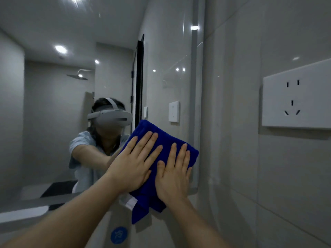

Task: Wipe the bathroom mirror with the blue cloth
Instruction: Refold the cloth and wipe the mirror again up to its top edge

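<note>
We press the folded blue terry cloth [152,130] flat against the frameless wall mirror's [53,95] lower right corner, left hand [133,162] and right hand [172,173] both open-fingered; most glass probably remains unwiped.

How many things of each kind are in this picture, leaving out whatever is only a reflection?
hands: 2, the left hand and the right hand
blue cloth: 1
mirror: 1
wall socket: 1
round blue sticker: 1
Total: 6
</note>
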{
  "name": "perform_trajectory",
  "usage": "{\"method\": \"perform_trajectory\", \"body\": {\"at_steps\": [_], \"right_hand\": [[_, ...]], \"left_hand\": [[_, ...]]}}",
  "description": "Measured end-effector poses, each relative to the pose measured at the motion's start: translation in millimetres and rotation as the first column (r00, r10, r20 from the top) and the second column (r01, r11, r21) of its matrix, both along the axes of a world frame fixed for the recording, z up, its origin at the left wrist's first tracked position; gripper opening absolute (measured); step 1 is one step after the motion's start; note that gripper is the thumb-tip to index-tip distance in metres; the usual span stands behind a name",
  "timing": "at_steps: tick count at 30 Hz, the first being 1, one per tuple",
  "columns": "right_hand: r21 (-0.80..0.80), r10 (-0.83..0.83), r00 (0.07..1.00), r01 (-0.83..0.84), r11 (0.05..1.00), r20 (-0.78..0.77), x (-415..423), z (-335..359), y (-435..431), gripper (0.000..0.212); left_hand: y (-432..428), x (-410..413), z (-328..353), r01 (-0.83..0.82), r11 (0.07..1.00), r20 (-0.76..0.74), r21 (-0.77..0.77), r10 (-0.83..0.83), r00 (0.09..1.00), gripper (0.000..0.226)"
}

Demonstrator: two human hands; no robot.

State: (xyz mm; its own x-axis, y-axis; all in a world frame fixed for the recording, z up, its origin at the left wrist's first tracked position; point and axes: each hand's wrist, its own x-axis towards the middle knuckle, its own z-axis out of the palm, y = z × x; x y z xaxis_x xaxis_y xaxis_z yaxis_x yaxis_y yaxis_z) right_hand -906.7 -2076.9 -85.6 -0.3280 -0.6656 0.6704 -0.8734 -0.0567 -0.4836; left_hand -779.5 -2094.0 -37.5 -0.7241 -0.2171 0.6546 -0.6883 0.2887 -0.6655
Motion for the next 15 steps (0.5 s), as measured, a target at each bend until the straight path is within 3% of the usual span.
{"method": "perform_trajectory", "body": {"at_steps": [3, 8, 10, 15], "right_hand": [[-0.019, -0.021, 0.989, 0.024, 1.000, 0.147, 12.4, 16.1, -3.4, 0.059], [-0.024, -0.075, 0.931, 0.090, 0.996, 0.357, 30.4, 41.5, -13.1, 0.058], [-0.034, -0.102, 0.908, 0.126, 0.991, 0.406, 35.0, 57.9, -16.4, 0.059], [-0.085, -0.095, 0.882, 0.150, 0.985, 0.461, 35.4, 115.2, -19.1, 0.060]], "left_hand": [[-7.1, 4.8, 27.7, -0.058, 0.995, 0.154, -0.080, 0.070, 0.986, 0.059], [-9.8, 3.9, 76.0, -0.048, 0.997, 0.297, -0.059, 0.063, 0.953, 0.058], [-14.2, 3.9, 94.8, 0.007, 0.997, 0.358, -0.076, 0.021, 0.933, 0.060], [-12.6, 0.8, 157.6, -0.035, 0.989, 0.386, -0.142, 0.088, 0.918, 0.060]]}}
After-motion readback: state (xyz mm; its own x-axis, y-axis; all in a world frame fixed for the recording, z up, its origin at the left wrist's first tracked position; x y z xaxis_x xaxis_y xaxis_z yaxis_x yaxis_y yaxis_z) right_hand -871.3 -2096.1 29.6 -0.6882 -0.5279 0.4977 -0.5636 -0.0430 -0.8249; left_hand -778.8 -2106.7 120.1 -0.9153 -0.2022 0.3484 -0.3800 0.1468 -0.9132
